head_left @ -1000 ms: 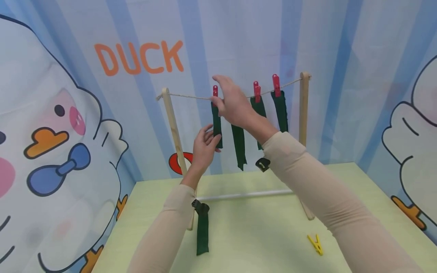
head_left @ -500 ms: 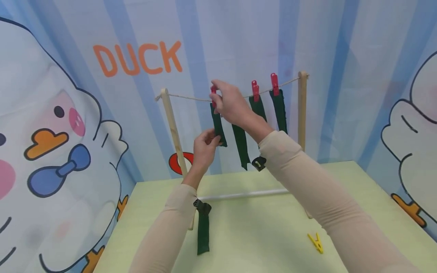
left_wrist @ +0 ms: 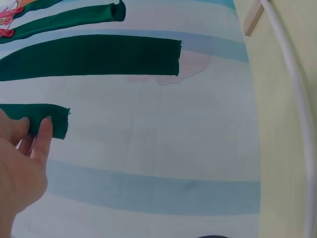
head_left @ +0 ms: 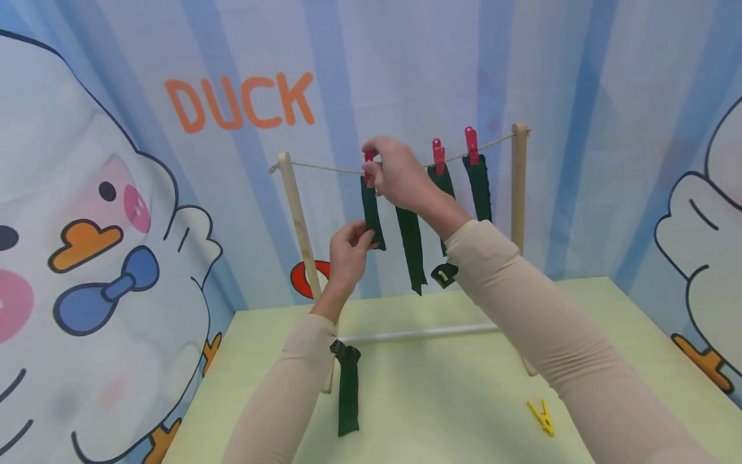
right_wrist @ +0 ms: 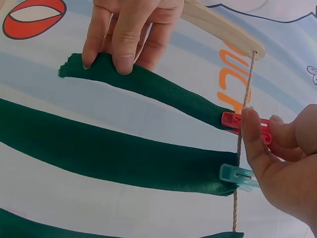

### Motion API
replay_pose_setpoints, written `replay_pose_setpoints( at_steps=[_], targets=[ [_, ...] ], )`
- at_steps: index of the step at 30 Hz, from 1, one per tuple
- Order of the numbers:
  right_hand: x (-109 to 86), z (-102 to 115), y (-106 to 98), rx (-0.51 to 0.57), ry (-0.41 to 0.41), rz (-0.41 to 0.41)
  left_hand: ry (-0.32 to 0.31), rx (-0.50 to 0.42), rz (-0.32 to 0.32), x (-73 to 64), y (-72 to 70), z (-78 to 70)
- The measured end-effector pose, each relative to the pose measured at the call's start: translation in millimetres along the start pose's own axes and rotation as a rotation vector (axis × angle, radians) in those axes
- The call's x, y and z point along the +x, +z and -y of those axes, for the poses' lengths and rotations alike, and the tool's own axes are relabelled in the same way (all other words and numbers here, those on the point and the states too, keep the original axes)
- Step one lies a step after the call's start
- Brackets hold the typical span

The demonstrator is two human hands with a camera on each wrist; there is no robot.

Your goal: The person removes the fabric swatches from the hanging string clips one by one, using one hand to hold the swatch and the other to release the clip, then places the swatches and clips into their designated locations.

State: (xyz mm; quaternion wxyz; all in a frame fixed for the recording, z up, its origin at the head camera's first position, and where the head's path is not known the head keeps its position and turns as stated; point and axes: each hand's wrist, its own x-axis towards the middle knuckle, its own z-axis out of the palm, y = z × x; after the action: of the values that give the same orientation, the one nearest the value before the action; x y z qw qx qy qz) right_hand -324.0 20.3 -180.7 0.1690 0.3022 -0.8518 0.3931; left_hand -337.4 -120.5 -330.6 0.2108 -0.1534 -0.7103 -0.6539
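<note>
A narrow green cloth strip (head_left: 373,216) hangs from the string line (head_left: 324,168) at a red clothespin (right_wrist: 230,120). My right hand (head_left: 402,180) pinches that clothespin's handles between thumb and fingers, right at the line. Lower down, my left hand (head_left: 350,254) pinches the strip near its bottom end, thumb and fingers on either side of the cloth. Beside it hangs a longer green strip (head_left: 410,248), held on the line by a teal clothespin (right_wrist: 233,173), which my right hand hides in the head view.
Two more green strips (head_left: 478,190) hang to the right under red clothespins (head_left: 472,145). Wooden posts (head_left: 518,187) hold the line, joined low down by a white bar (head_left: 417,333). Another green strip (head_left: 348,399) and a yellow clothespin (head_left: 542,419) lie on the table (head_left: 440,399).
My right hand has closed its fingers on the red clothespin, where it was spread beside it before. My left hand has shifted slightly and pulls the strip's lower end a little to the right.
</note>
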Motion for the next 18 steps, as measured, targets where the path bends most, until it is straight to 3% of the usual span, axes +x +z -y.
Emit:
replay_pose_setpoints(
  at_steps=[8,18],
  targets=[
    [-3.4,0.4,-2.4,-0.089,-0.009,-0.056,-0.027,0.037,0.017,-2.6,0.3,-0.8],
    [-1.9,-0.9,-1.9,-0.112,-0.045,-0.151,-0.012,0.056,0.027,-0.2,2.0,-2.2]
  ],
)
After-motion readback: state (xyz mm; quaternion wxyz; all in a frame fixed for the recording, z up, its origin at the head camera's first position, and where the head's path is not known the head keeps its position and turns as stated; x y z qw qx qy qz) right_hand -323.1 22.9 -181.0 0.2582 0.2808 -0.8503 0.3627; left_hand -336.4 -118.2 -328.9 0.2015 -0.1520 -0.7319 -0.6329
